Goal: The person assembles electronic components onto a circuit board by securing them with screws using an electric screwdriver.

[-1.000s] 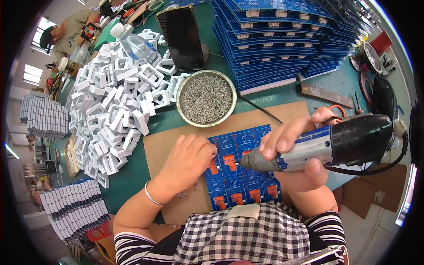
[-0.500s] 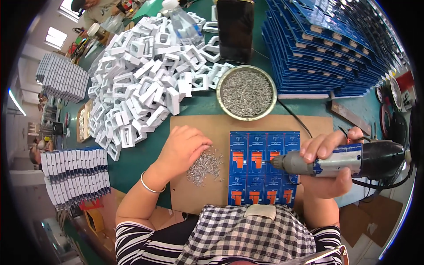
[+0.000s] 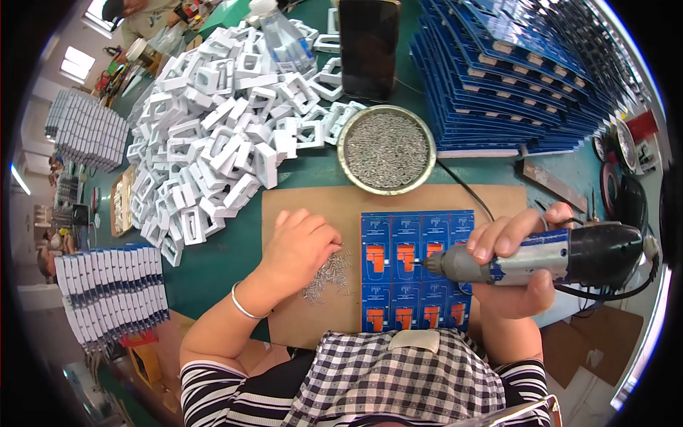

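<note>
- circuit board [image 3: 408,284]: smooth and pretty glossy
- driver [image 3: 533,260] at its 3 o'clock: beat-up metallic barrel, black plastic back end
- loose screws [image 3: 325,280], 9 o'clock: shiny metal
- white frames [image 3: 217,135], 10 o'clock: smooth matt plastic, looks like
- apron [image 3: 409,377], 6 o'clock: matt cloth

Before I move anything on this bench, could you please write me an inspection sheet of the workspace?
Surface: green tabletop, with a brown board lying on it.
Job's things: blue circuit-board panel with orange parts; electric screwdriver, tip by an orange part, contact unclear; loose screws left of the panel; round bowl of screws beyond it.
Clutter: pile of white plastic frames, clear bottle, smartphone, stacked blue circuit boards, flat metal bar.
Hands: left hand at the loose screws, fingertip grip unclear; right hand wrapped around the electric screwdriver.
Cables: black cable right of the bowl; another loops at the screwdriver's rear.
Surroundings: co-worker at upper left; stacked white-and-blue assemblies at left.
</note>
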`<action>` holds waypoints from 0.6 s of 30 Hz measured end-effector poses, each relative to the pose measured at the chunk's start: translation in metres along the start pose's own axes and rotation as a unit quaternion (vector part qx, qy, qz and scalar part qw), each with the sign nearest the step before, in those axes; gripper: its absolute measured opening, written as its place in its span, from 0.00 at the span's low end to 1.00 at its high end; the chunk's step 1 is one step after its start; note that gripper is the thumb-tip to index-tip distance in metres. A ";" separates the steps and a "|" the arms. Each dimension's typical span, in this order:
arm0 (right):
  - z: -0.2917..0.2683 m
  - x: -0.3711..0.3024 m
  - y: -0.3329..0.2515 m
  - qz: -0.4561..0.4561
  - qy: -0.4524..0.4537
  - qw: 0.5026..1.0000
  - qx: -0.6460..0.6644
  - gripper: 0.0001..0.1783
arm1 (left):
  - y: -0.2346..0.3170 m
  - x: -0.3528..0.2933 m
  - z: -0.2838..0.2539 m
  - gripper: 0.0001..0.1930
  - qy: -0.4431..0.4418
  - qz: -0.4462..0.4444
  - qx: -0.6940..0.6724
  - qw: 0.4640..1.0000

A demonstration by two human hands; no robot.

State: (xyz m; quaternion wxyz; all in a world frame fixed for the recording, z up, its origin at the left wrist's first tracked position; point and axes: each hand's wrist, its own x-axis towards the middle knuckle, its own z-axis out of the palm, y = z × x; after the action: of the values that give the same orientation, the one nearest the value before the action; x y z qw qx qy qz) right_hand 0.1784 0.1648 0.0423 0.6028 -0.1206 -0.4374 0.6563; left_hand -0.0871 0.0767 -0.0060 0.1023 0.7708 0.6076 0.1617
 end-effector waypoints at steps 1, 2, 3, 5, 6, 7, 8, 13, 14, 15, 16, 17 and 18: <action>0.001 0.000 0.000 0.002 -0.006 1.000 0.002 0.35 | 0.000 0.000 -0.001 0.07 -0.001 0.007 -0.004 1.000; 0.002 0.000 -0.001 0.017 0.001 1.000 0.002 0.35 | 0.000 -0.001 -0.002 0.07 -0.012 0.001 -0.002 1.000; 0.002 0.000 -0.002 0.011 0.006 1.000 -0.003 0.35 | 0.000 0.000 -0.003 0.07 -0.022 -0.004 0.001 1.000; 0.002 0.000 -0.004 0.021 -0.004 1.000 0.000 0.35 | 0.001 0.001 -0.007 0.07 -0.026 -0.002 -0.024 0.999; 0.000 -0.001 -0.004 0.018 -0.006 1.000 0.004 0.35 | 0.002 0.003 -0.009 0.07 -0.029 -0.011 -0.046 0.998; 0.000 -0.001 -0.004 0.014 -0.003 1.000 0.002 0.35 | 0.005 0.007 -0.008 0.07 -0.030 -0.007 -0.046 0.998; 0.000 -0.001 -0.004 0.018 0.002 1.000 0.000 0.35 | 0.010 0.013 -0.006 0.08 0.002 0.038 -0.065 0.997; 0.001 -0.002 -0.009 0.026 0.015 0.999 0.013 0.36 | 0.026 0.035 0.006 0.09 0.033 0.119 -0.075 0.989; 0.004 -0.002 -0.014 0.043 0.020 0.999 0.007 0.36 | 0.026 0.037 0.007 0.10 0.037 0.123 -0.067 0.989; 0.004 -0.002 -0.017 0.060 0.026 0.998 -0.001 0.36 | 0.026 0.039 0.008 0.10 0.040 0.129 -0.060 0.989; 0.003 -0.002 -0.017 0.059 0.028 0.998 -0.001 0.36 | 0.026 0.040 0.009 0.10 0.039 0.130 -0.061 0.989; 0.001 -0.002 -0.017 0.058 0.019 0.998 0.007 0.35 | 0.027 0.041 0.009 0.10 0.034 0.133 -0.050 0.989; 0.000 -0.001 -0.017 0.058 0.010 0.998 0.014 0.35 | 0.027 0.043 0.010 0.10 0.029 0.136 -0.040 0.990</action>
State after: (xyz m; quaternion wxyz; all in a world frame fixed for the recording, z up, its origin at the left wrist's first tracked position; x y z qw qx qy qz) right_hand 0.1905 0.1620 0.0536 0.5700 -0.1435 -0.4141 0.6949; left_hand -0.0502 0.1120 -0.0002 0.0922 0.8364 0.4933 0.2204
